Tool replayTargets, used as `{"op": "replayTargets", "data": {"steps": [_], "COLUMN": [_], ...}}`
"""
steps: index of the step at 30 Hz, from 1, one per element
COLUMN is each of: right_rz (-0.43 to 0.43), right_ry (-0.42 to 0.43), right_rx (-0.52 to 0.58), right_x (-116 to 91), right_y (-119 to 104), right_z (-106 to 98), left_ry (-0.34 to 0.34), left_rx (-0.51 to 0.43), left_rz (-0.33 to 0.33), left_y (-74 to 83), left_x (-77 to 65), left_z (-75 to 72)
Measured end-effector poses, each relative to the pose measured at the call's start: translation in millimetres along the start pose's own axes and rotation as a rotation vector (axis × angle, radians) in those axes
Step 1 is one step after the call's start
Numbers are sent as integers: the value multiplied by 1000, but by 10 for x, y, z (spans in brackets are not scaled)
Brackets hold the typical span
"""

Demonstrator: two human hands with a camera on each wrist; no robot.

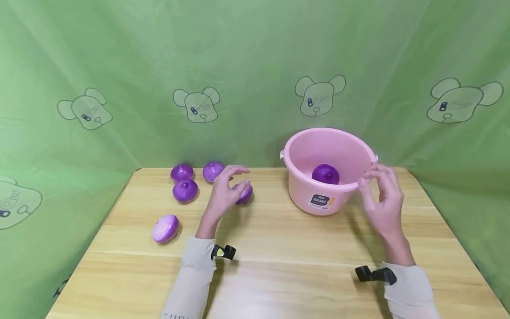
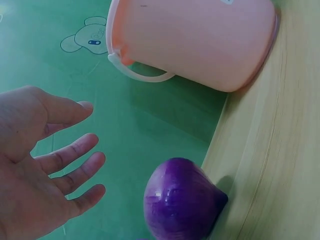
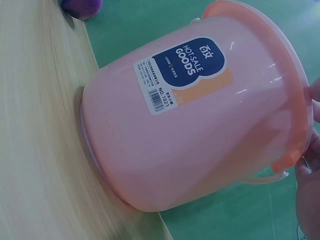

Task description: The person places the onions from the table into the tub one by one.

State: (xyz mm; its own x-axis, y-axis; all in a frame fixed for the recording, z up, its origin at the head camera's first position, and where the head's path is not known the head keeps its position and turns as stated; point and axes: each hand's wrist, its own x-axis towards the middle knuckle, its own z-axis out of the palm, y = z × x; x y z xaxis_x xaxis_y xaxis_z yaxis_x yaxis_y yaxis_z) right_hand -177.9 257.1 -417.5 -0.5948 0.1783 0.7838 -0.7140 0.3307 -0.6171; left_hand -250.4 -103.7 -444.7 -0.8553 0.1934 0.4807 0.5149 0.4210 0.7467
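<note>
My left hand (image 1: 229, 192) hovers over the table with its fingers spread and thumb apart, holding nothing. Just beyond it sits a purple onion (image 1: 245, 195), partly hidden by the hand; the left wrist view shows that onion (image 2: 180, 200) apart from the fingertips. At the right, my right hand (image 1: 384, 204) grips the rim of a pink bucket (image 1: 314, 199) between thumb and fingers. Inside the bucket lies another purple onion (image 1: 326, 174). In the right wrist view, the fingers (image 3: 315, 145) are at the rim, partly cut off by the frame edge.
Several more purple onions lie on the left of the wooden table (image 1: 271, 274): two onions (image 1: 182, 173) (image 1: 213, 171) near the back edge, one onion (image 1: 185, 190) just in front, and a paler onion (image 1: 165, 229) nearer me. A green curtain (image 1: 255, 53) hangs behind.
</note>
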Motion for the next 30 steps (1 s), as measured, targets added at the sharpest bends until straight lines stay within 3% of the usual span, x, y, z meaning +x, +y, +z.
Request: {"op": "replayTargets", "data": {"steps": [6,13,21,30], "right_rz": [6,16,12,7], "right_ry": [1,9,7,5], "right_rx": [9,25,21,21], "right_x": [19,16,-10,3], "right_y": [-2,-9,-9,-3], "right_z": [3,10,13,6], "left_ry": [-22,-68,-141,-192], "left_rx": [12,66,84,131], "left_rz": [8,-88,-76,-167], "left_y": [-40,-116,-251,-337], "left_x": [6,-15,-50,-64], "left_z": [-20,4,11,-8]}}
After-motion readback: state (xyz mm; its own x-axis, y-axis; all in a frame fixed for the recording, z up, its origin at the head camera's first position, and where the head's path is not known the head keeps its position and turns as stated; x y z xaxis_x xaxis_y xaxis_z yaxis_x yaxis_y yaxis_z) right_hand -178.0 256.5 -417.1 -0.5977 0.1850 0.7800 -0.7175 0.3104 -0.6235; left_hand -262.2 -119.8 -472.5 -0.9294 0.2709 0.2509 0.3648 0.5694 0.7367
